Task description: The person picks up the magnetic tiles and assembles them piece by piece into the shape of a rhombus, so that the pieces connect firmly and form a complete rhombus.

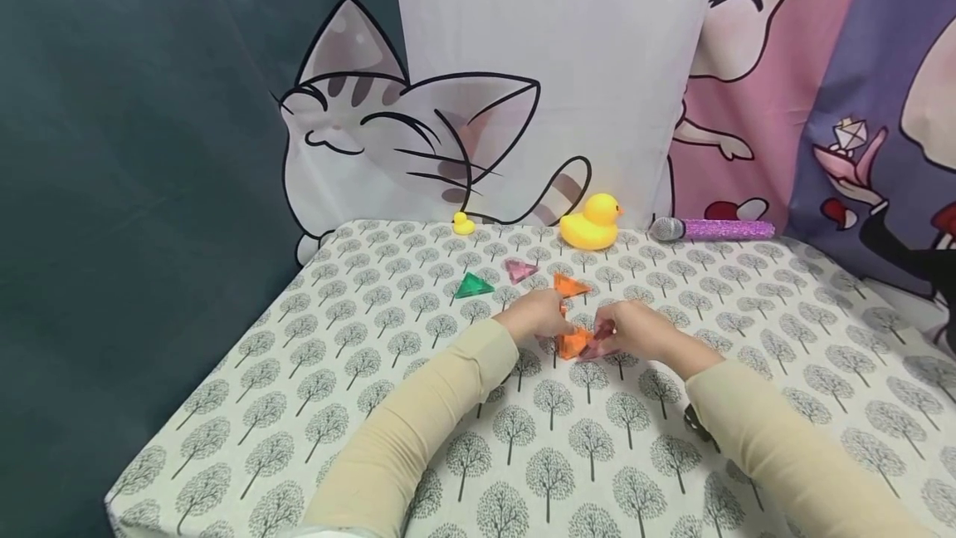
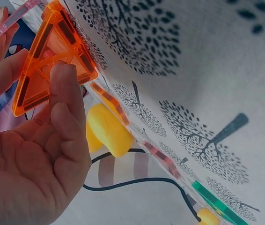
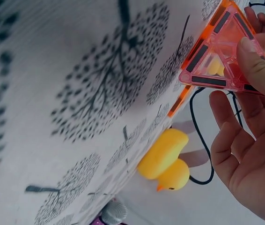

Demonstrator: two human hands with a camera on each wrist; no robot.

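Observation:
Near the middle of the table, my left hand (image 1: 536,315) pinches an orange triangular magnetic tile (image 2: 32,97) between thumb and fingers. This tile stands tilted up, with one side at the cloth. Close to its right, my right hand (image 1: 635,329) pinches a pink triangular magnetic tile (image 3: 208,80), also raised on edge. The two tiles overlap in the right wrist view; whether they touch cannot be told. Beyond the hands lie another orange triangular tile (image 1: 571,286), a second pink one (image 1: 519,270) and a green one (image 1: 474,286).
Along the back edge sit a small yellow duck (image 1: 463,224), a big yellow duck (image 1: 590,224) and a microphone (image 1: 728,229) with a purple glittery handle. A tree-print cloth (image 1: 358,364) covers the table. Printed curtains (image 1: 478,15) hang behind it.

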